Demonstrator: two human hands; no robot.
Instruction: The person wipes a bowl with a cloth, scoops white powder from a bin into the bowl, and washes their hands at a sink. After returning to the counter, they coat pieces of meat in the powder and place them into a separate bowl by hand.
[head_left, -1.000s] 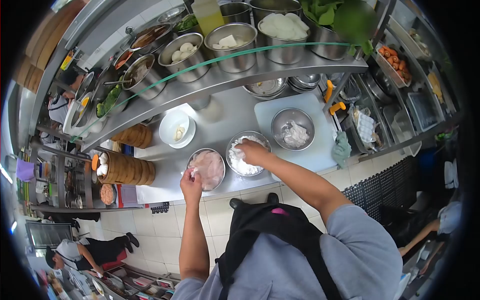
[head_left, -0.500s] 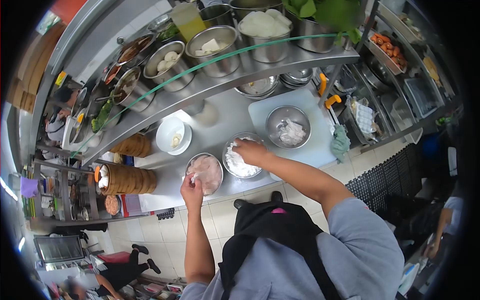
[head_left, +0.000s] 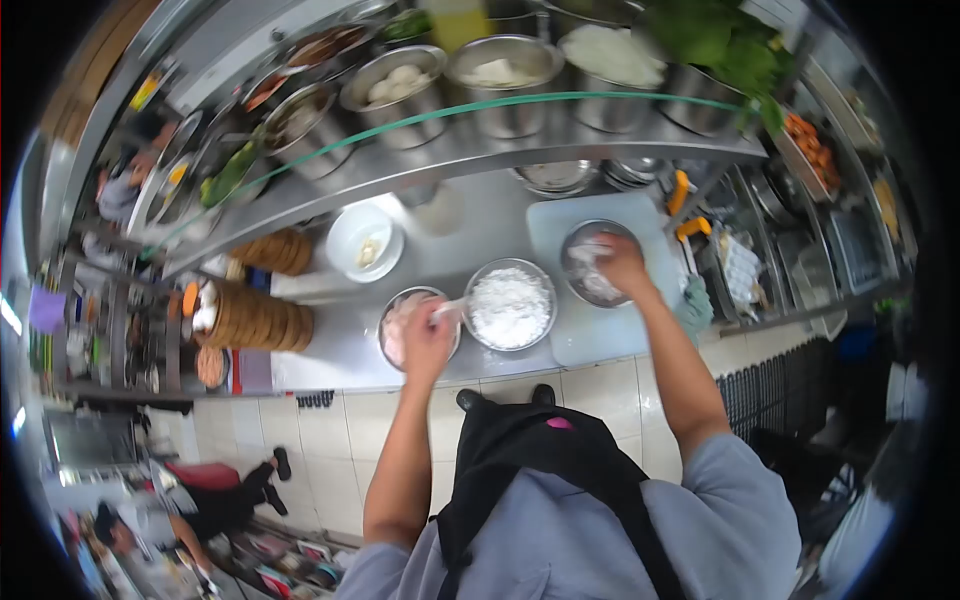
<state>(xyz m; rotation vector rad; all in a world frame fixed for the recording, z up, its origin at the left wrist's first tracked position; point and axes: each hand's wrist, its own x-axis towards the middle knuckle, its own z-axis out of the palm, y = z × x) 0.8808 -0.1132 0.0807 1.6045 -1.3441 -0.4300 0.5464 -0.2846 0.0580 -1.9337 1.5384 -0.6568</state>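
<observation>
Three metal bowls stand in a row on the steel counter. My left hand [head_left: 430, 335] is over the bowl of pale raw meat [head_left: 395, 330], its fingers closed on a pale strip of meat [head_left: 449, 310] that points toward the middle bowl. That bowl is full of white powder [head_left: 510, 305]. On a pale blue cutting board [head_left: 585, 345], the right bowl holds white-coated pieces [head_left: 588, 268]. My right hand [head_left: 622, 260] reaches into this bowl; its fingers are blurred, and whether they hold anything cannot be made out.
A white bowl [head_left: 365, 244] with small pale pieces stands at the back left, near bamboo steamers [head_left: 262, 316]. Above the counter runs a steel shelf [head_left: 450, 160] with metal containers. Orange-handled tools [head_left: 680, 192] are at the right. Another person [head_left: 150, 520] is at the lower left.
My right hand has moved from the powder bowl to the right bowl. My left hand has risen toward the powder with a strip of meat. The camera view has shifted.
</observation>
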